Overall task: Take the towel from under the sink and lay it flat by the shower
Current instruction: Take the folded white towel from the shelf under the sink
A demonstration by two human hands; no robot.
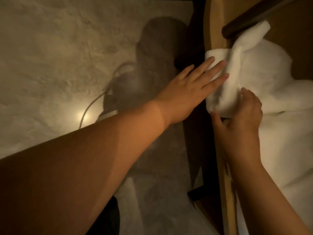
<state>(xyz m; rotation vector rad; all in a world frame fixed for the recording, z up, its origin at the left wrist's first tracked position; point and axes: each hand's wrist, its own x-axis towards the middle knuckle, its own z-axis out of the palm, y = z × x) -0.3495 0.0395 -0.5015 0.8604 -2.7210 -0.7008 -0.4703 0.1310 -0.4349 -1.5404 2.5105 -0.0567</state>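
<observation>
A white towel [250, 68] lies bunched on a wooden shelf [215, 36] at the right, one folded end sticking out over the shelf's front edge. My left hand [191, 89] reaches in from the lower left, fingers straight and spread, its fingertips resting on that folded end. My right hand [240, 114] comes up from the bottom right and curls around the towel's lower edge, thumb under it and fingers on top. More white cloth spreads to the right behind my right hand.
A pale stone floor [50, 56] fills the left, with my shadow across its middle and a bright light reflection near a thin cord [88, 109]. Dark wooden frame bars [245, 22] cross above the towel, and a dark post [198, 133] runs beside the shelf edge.
</observation>
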